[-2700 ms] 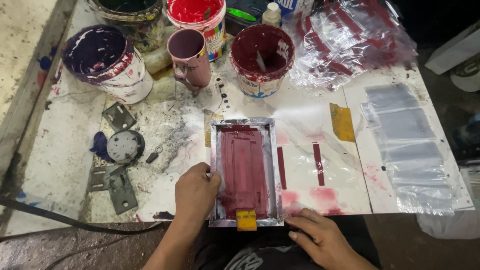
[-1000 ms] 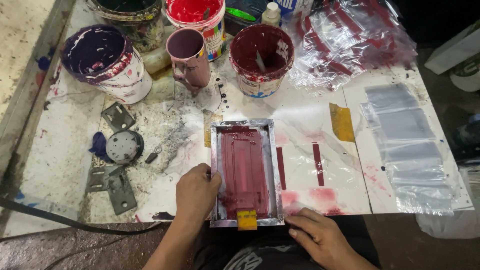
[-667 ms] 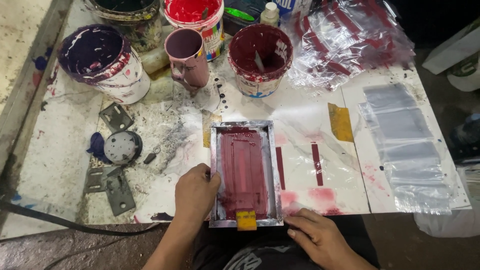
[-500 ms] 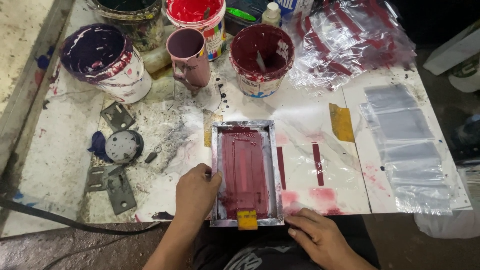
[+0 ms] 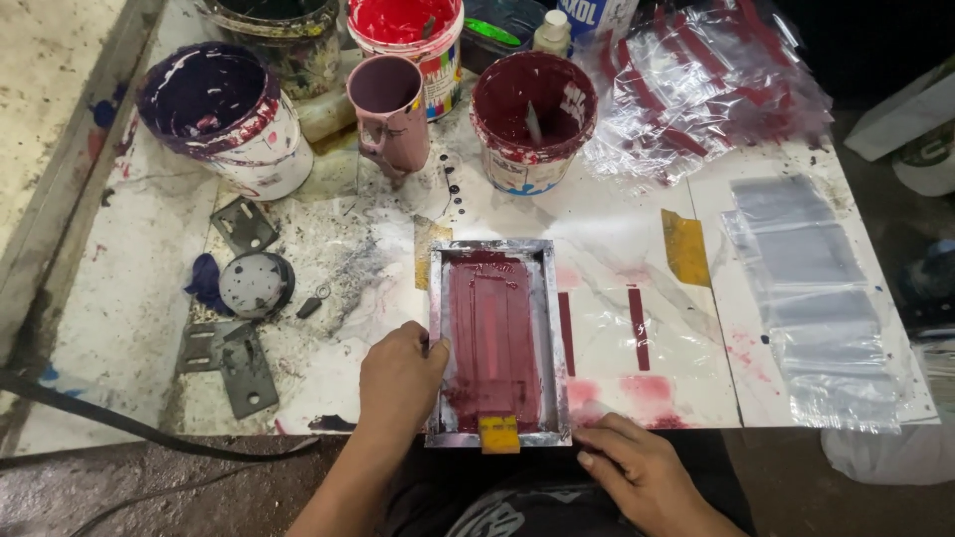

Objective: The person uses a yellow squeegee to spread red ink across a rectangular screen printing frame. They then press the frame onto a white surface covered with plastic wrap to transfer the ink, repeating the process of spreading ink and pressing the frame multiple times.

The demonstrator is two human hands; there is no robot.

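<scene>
Low centre, our left hand (image 5: 398, 383) fingers clamp the inked screen frame (image 5: 495, 343) on the surface, right hand (image 5: 637, 467) fingers loosely together at its corner; two maroon bars (image 5: 602, 326) already printed

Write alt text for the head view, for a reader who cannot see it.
Seen from above, a person's left hand rests on the left edge of a small metal-framed printing screen coated in dark red ink, while the right hand touches its near right corner. It lies on a paint-stained white table; paint buckets and clear plastic bags lie beyond.
</scene>
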